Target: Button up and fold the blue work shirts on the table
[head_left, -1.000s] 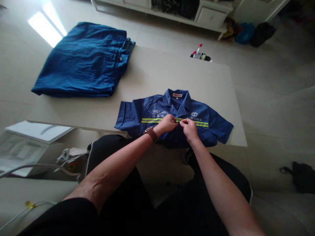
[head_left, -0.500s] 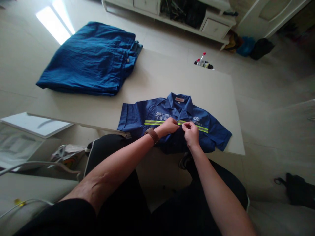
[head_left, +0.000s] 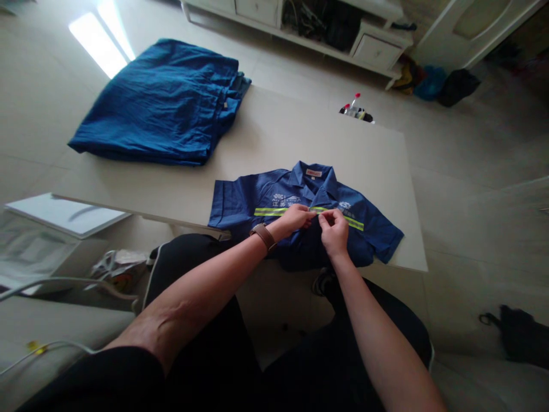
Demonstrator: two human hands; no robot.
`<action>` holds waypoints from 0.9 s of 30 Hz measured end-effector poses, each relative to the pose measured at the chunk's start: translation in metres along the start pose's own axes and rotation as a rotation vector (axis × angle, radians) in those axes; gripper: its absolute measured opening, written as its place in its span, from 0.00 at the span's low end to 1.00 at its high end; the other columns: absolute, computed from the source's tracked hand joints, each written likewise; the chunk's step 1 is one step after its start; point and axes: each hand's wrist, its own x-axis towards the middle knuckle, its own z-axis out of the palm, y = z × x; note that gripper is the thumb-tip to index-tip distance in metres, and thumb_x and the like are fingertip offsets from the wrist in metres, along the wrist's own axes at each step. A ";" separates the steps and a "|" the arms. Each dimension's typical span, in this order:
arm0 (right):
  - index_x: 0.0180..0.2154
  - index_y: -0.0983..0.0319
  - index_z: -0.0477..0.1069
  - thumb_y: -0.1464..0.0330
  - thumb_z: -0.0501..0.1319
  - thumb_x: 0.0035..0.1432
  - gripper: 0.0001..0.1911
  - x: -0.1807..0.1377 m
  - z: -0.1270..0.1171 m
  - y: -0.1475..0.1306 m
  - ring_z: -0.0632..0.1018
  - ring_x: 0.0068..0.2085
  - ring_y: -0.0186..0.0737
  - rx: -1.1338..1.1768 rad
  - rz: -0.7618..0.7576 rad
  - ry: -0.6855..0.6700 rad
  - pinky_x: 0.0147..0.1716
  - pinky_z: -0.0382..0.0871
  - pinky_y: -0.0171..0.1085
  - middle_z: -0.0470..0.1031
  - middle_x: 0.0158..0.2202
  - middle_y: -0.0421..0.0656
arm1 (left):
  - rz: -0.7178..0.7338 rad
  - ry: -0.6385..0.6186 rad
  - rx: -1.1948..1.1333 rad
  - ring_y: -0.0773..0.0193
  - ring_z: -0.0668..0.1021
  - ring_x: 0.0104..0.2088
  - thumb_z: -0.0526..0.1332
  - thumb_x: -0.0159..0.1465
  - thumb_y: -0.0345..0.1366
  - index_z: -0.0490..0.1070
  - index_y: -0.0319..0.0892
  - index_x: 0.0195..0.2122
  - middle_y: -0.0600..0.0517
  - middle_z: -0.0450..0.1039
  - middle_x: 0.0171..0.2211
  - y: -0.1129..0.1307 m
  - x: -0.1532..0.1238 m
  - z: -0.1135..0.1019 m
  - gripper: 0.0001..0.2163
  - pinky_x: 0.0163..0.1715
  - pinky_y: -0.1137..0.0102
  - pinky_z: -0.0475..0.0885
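A blue short-sleeved work shirt (head_left: 274,189) lies front up on the white table (head_left: 283,126), collar away from me, its lower part hanging over the near edge. A yellow and silver reflective band crosses its chest, with white printing above. My left hand (head_left: 298,217), with a brown-strapped watch at the wrist, pinches the shirt's front opening at the band. Close beside it on the right, my right hand (head_left: 335,229) pinches the other side of the opening with thumb and forefinger. Any button between the fingertips is too small to make out.
A folded stack of blue cloth (head_left: 158,103) lies at the table's far left. Beyond the far edge stand bottles with red caps (head_left: 355,104). A white cabinet (head_left: 317,40) is at the back. Left of my legs is a white-topped box (head_left: 68,214).
My hands stay at the shirt's front opening, and their fingers have shifted slightly. The whole view has moved a little; the shirt and the cloth stack lie as before.
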 end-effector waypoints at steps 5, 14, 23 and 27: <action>0.31 0.61 0.69 0.56 0.62 0.50 0.14 -0.001 0.006 0.002 0.72 0.34 0.38 0.114 0.128 0.049 0.40 0.69 0.40 0.72 0.31 0.41 | 0.040 0.013 0.010 0.72 0.67 0.22 0.69 0.60 0.34 0.62 0.40 0.21 0.58 0.63 0.19 -0.004 -0.001 0.000 0.16 0.27 0.74 0.63; 0.27 0.58 0.66 0.60 0.63 0.40 0.12 0.011 0.006 0.016 0.71 0.25 0.38 0.344 0.576 -0.133 0.26 0.68 0.38 0.69 0.22 0.39 | 0.397 0.044 0.785 0.68 0.69 0.27 0.61 0.58 0.26 0.68 0.40 0.26 0.55 0.69 0.24 -0.012 -0.002 -0.008 0.05 0.29 0.72 0.60; 0.37 0.59 0.72 0.58 0.61 0.53 0.13 0.012 0.003 0.025 0.77 0.40 0.47 -0.309 0.211 -0.116 0.45 0.74 0.48 0.76 0.37 0.47 | 0.304 0.186 1.219 0.46 0.73 0.55 0.61 0.63 0.34 0.69 0.39 0.59 0.37 0.72 0.52 -0.008 -0.015 -0.015 0.21 0.55 0.54 0.71; 0.54 0.54 0.73 0.56 0.60 0.60 0.22 0.001 -0.007 0.030 0.64 0.65 0.63 -0.640 0.087 -0.291 0.61 0.61 0.66 0.66 0.64 0.52 | 0.047 0.221 1.349 0.23 0.47 0.71 0.66 0.62 0.44 0.57 0.53 0.72 0.40 0.48 0.74 -0.016 -0.030 -0.026 0.37 0.58 0.27 0.59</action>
